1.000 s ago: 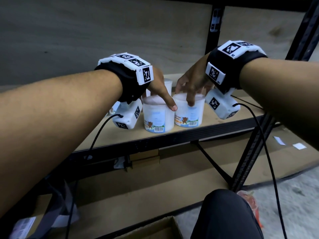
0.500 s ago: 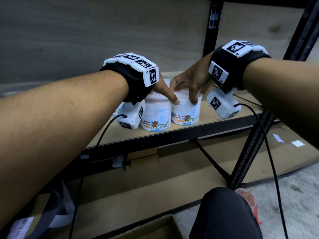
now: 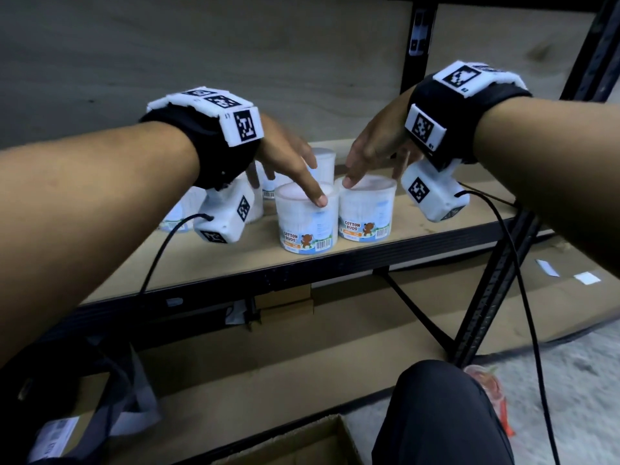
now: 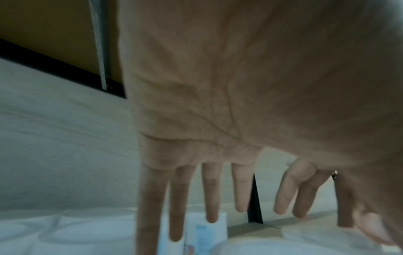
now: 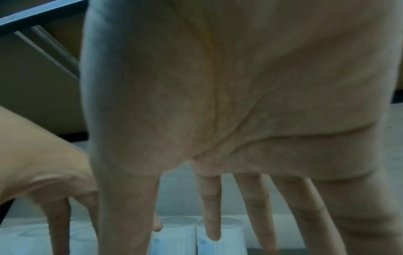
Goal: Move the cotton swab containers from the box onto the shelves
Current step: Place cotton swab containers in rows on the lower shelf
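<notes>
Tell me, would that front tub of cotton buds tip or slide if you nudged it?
The front tub would probably slide rather than tip: it looks squat and stands flat on the shelf. It is likely light, being clear plastic packed with swabs. Its smooth wall may be slippery, and the neighbouring tub would block it.

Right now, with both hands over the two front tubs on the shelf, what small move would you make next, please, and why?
Probably lift both hands away and reach for the open cardboard box. The two front white cylindrical cotton bud tubs stand upright on the wooden shelf board, and the left hand and right hand have straight fingers gripping nothing.
</notes>
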A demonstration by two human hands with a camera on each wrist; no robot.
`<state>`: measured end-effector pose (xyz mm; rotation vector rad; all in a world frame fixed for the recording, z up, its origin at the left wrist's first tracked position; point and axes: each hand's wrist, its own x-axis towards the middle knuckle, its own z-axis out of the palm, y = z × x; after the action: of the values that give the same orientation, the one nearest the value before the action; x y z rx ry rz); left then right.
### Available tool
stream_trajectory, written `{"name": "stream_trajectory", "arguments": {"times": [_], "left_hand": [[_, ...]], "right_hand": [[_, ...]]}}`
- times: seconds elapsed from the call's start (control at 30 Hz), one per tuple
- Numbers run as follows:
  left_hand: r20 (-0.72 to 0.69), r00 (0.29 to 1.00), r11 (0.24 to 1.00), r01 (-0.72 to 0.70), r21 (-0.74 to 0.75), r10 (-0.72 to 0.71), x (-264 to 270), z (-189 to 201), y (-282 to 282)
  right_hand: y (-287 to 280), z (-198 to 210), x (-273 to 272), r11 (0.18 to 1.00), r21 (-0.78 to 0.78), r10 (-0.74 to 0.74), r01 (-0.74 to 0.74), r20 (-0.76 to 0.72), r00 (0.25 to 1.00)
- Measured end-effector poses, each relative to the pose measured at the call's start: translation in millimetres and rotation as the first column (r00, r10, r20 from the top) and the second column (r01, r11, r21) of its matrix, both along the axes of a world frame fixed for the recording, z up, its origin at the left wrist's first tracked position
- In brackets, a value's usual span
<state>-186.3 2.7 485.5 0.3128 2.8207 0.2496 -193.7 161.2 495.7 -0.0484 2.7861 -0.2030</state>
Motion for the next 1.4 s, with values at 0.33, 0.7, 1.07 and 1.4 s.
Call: {"name": "stream_trajectory", "arguments": {"times": [0.33, 0.7, 1.07, 1.4], "left_hand": [[0.009, 0.986, 0.985, 0.164, 0.058, -0.165, -3, -6, -6], [0.014, 0.997, 0.989, 0.079, 0.129, -0.081, -5, -8, -6], [0.034, 0.992, 0.99, -0.12, 0.07, 0.118, -12, -9, 16], [-0.077, 0.982, 0.984, -0.174, -0.024, 0.172, -14, -12, 30]], "right_hand": [[-4, -8, -3, 0.998, 0.036, -0.048, 0.05, -0.059, 0.997], [-4, -10, -6, 0.998, 0.065, -0.008, 0.015, -0.111, 0.994], [16, -13, -7, 0.996, -0.019, 0.092, -0.092, -0.027, 0.995], [24, -16, -15, 0.986, -0.151, 0.088, -0.077, 0.073, 0.993]]}}
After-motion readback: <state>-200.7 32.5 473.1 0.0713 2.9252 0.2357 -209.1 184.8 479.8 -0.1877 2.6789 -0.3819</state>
